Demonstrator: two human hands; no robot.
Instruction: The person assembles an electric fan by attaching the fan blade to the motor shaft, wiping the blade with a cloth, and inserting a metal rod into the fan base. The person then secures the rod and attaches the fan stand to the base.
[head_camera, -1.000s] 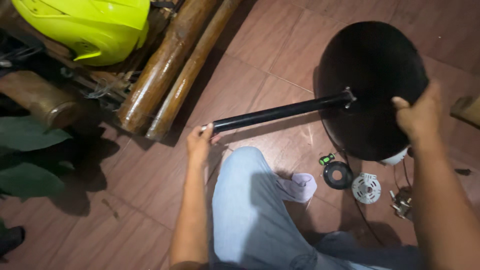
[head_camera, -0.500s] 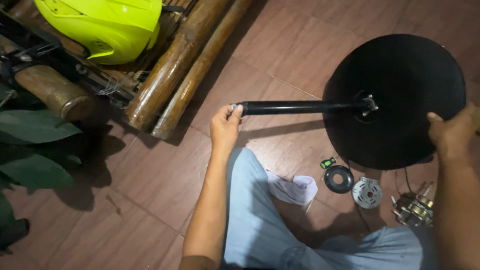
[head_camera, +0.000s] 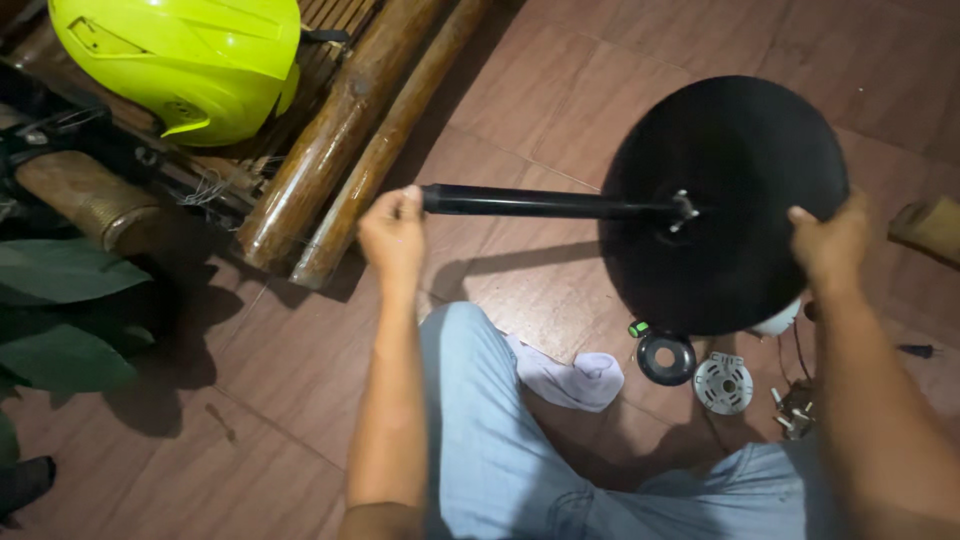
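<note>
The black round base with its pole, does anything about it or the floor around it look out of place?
The black round base is tipped on edge, its black metal pole lying sideways between left hand and right hand. Loose parts lie below: a black plastic ring and a white slotted disc.

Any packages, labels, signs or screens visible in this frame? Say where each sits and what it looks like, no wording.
None show: no package, label, sign or screen.
The left hand grips the end of a black pole.
The right hand holds the rim of the round black base, plain and unmarked.
</note>
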